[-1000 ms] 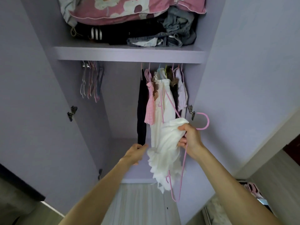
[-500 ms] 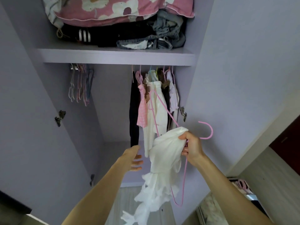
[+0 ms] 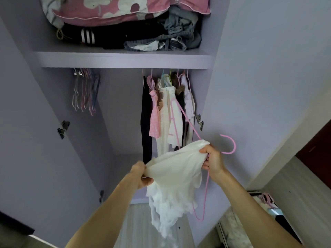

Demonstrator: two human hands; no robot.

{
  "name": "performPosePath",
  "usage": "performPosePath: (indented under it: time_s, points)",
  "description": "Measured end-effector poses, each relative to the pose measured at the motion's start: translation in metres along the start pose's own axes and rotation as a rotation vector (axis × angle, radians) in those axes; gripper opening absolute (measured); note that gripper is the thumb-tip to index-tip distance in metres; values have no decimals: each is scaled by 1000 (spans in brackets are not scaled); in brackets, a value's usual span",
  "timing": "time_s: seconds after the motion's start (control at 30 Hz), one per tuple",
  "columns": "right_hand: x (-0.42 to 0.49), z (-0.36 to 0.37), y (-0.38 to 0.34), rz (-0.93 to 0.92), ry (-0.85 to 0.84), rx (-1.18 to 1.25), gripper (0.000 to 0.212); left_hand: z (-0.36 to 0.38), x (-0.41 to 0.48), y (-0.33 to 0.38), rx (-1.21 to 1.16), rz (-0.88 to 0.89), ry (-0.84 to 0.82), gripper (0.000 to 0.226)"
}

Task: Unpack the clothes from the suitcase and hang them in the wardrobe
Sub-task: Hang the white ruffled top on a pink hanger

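Observation:
A white ruffled garment [image 3: 172, 178] hangs between my two hands in front of the open lilac wardrobe [image 3: 123, 59]. My left hand [image 3: 141, 176] grips its left upper edge. My right hand [image 3: 213, 160] grips the right upper edge together with a pink wire hanger [image 3: 231, 145], whose hook points right and whose frame runs behind the cloth. Several hung clothes [image 3: 166, 113] fill the right end of the rail. The suitcase [image 3: 268, 203] shows partly at the lower right.
Several empty hangers [image 3: 86, 92] hang at the rail's left end. The upper shelf holds a pink floral pillow [image 3: 125, 8] and folded dark clothes [image 3: 143, 36]. The open right door [image 3: 268, 77] stands close beside my right arm.
My left hand, empty before, has taken hold of the garment's left edge. The cloth is now spread between both hands. The view has tilted slightly.

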State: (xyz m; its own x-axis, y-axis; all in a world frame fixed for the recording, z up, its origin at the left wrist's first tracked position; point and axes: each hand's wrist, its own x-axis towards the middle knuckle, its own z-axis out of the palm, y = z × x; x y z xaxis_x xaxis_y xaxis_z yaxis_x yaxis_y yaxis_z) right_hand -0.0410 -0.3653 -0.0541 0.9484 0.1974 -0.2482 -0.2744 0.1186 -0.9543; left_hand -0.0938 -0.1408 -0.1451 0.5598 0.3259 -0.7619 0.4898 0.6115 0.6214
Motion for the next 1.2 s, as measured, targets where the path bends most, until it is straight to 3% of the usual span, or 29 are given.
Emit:
performPosePath:
  time_s: [0.07,0.13,0.3,0.37,0.5,0.63,0.73,0.87,1.0,1.2]
  points:
    - [5,-9,9,-8,16,-30,13,-6,-6,16,-52,23,47,12]
    - [8,-15,19,-16,12,-48,14,-12,-10,32,75,102,83,12]
    - [10,-18,37,-51,-31,-61,16,-32,-8,54,1251,422,315,26]
    - [12,-18,42,-72,-46,-79,10,-41,-12,55,1489,438,392,32]
    - [23,-20,53,-66,-1,-204,26,-49,-18,63,1402,416,354,22]
    - [27,-25,67,-11,22,-332,4,-39,-28,73,756,460,113,18]
    - [28,-21,61,-3,106,-420,16,-23,-39,82,631,607,91,25]
    - [22,-1,31,-87,226,-16,36,-1,-59,89,897,856,90,18]
    - [9,23,-22,-53,194,424,48,7,-73,92,968,924,-1,9]
    - [3,69,-73,-130,94,740,20,-5,-93,103,861,897,-32,18]
